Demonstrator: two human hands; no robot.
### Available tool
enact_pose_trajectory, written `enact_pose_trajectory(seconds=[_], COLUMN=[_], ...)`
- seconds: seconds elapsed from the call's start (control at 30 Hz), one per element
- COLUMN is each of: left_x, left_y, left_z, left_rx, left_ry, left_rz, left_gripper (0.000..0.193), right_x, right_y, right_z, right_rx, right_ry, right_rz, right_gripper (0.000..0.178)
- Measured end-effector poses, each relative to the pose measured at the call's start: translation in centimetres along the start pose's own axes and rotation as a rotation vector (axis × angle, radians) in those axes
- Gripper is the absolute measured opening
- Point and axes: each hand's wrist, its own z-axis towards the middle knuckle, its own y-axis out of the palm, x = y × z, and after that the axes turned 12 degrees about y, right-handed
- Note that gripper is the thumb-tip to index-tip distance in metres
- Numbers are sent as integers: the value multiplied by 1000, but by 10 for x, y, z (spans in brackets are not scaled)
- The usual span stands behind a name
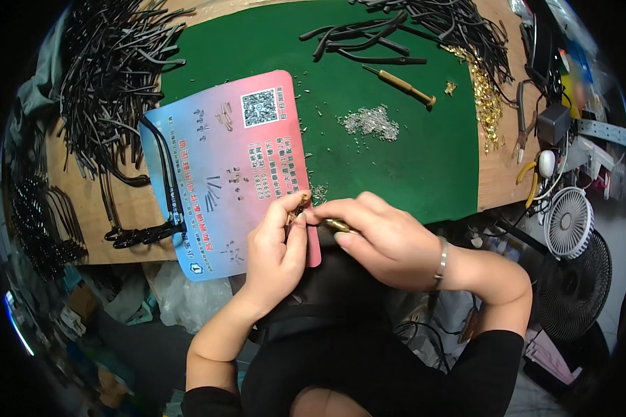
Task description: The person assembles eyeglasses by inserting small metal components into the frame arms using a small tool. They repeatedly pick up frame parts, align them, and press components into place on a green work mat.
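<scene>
My left hand [277, 247] is closed, pinching a small gold-coloured metal piece [301, 206] between thumb and fingers. My right hand [388, 233] wraps round a brass screwdriver [339, 225], its tip pointing left toward that piece; the fingers hide the exact contact. Both hands meet over the right edge of a blue and pink printed mat [271, 80]. Small screws and thin metal bits lie in groups on this mat. Black glasses frames [146, 235] with long temples rest across its left edge.
On the green mat [410, 167] lie a silver heap of tiny screws [370, 123] and a second brass screwdriver [403, 89]. Black glasses temples [115, 76] pile up at far left and far right. Gold parts [488, 104] line the right edge, near a white fan [569, 222].
</scene>
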Motion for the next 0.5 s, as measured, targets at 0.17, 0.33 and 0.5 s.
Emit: enact_pose_trajectory(seconds=[0.17,0.33,0.5], left_x=[2,5,3], left_y=[7,9,11], left_z=[-1,0,-1], left_rx=[33,35,53], left_ry=[141,143,167], left_rz=[182,220,262], left_gripper=[31,32,33], right_x=[-3,-3,-5], right_y=[4,6,6], right_z=[7,7,7], right_rx=[-30,6,26], right_ry=[50,12,24], right_rz=[22,22,-10], right_gripper=[29,26,23])
